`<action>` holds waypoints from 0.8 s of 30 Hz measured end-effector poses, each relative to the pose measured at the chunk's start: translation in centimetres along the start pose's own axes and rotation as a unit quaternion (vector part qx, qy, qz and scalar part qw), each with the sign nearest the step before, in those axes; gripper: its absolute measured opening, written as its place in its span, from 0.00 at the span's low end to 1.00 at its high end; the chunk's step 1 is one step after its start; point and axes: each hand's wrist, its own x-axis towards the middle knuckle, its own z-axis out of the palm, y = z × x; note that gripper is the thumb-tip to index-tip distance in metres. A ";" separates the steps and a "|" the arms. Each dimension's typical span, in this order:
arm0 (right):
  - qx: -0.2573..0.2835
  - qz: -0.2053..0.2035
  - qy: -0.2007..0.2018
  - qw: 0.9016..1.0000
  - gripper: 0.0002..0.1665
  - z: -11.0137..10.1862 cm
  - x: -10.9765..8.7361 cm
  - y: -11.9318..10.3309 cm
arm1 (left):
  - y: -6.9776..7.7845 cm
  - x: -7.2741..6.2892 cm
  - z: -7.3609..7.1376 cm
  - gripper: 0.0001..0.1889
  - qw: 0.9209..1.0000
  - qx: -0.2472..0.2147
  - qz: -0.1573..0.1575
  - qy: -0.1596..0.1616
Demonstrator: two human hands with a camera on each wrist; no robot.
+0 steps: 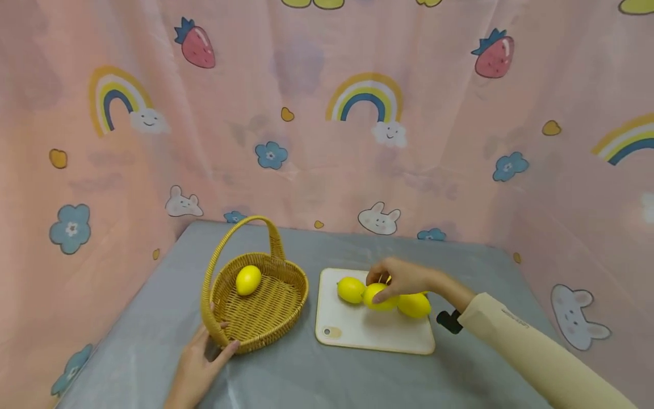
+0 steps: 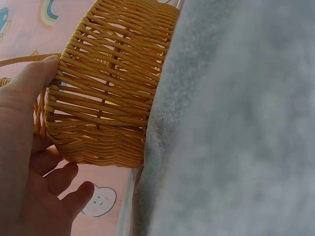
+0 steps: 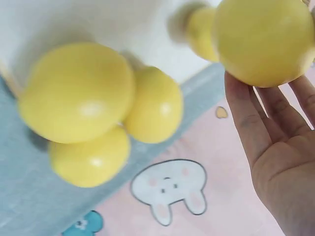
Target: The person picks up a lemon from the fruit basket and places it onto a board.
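Observation:
My right hand (image 1: 403,278) grips a yellow lemon (image 1: 380,297) above the white cutting board (image 1: 352,336). In the right wrist view the held lemon (image 3: 266,42) hides part of another lemon (image 3: 201,34). Three more lemons sit in a cluster at the left of that view, the nearest lemon (image 3: 76,93) being largest. My left hand (image 1: 200,358) holds the near left side of a woven basket (image 1: 301,284), by the foot of its tall handle. Inside the basket lies one lemon (image 1: 248,280). The left wrist view shows the thumb on the rim of the basket (image 2: 110,83).
A grey cloth (image 1: 276,380) covers the table. The basket stands left of the board, with a strip of cloth between them. Behind and at both sides hangs a pink curtain (image 1: 317,170) printed with rainbows, rabbits and flowers.

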 end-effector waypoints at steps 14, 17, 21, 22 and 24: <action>-0.014 0.016 -0.005 1.000 0.19 3.7 -1.3 2.0 | -0.2 0.3 -0.5 0.36 1.000 0.006 0.015 0.012; -0.033 0.025 -0.005 0.999 0.19 4.3 -1.2 2.1 | -0.2 0.3 -0.4 0.32 1.000 0.008 0.018 0.010; -0.053 0.031 -0.003 0.998 0.19 4.8 -1.3 1.9 | -0.3 0.2 -0.3 0.36 1.000 0.007 0.017 0.008; -0.056 0.034 -0.004 0.998 0.19 4.9 -1.3 1.9 | -0.2 0.2 -0.2 0.36 1.000 0.007 0.016 0.007; -0.059 0.039 -0.005 0.998 0.19 5.0 -1.3 1.9 | -0.1 0.2 -0.2 0.34 1.000 0.005 0.009 0.001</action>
